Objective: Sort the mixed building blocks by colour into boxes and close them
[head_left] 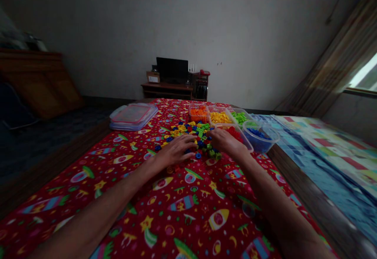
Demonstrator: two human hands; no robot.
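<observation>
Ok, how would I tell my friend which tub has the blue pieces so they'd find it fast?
Find the red rocket-print tablecloth, then look just beyond the right hand to the clear plastic containers. The tub of blue pieces is the farthest right of them. It alone looks round; its neighbours, holding orange pieces, yellow pieces, green pieces and red pieces, look boxier.

Beyond the fingers [188, 138], a monitor [172, 70] tops a low stand [169, 87] before a pale wall [235, 35]; a wooden cabinet [38, 80] stands left of them, a bright window [365, 74] right.
</observation>
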